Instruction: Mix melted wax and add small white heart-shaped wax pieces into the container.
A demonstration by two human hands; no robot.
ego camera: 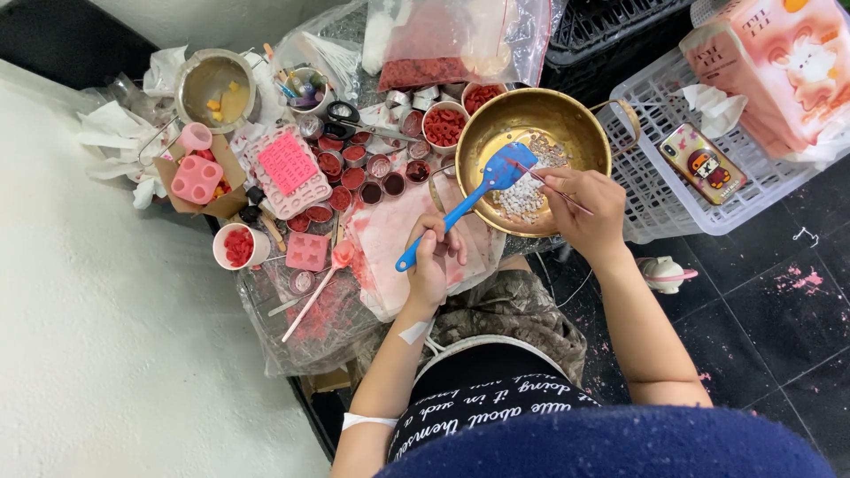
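My left hand (pixel 433 258) grips the handle of a blue spatula (pixel 482 188), whose blade reaches into a brass bowl (pixel 567 119). White granules (pixel 524 196) lie in the bowl's bottom, under the blade. My right hand (pixel 584 211) hovers over the bowl's near rim and pinches a thin stick (pixel 537 180) whose tip touches the spatula blade. Both hands are closed on their tools.
Left of the bowl stand several small tins of dark red wax (pixel 354 177), pink moulds (pixel 288 168), cups of red pieces (pixel 444 127) and a metal pot (pixel 215 87). A white basket (pixel 660 199) at right holds a phone (pixel 702 162). A plastic bag (pixel 460 40) lies behind.
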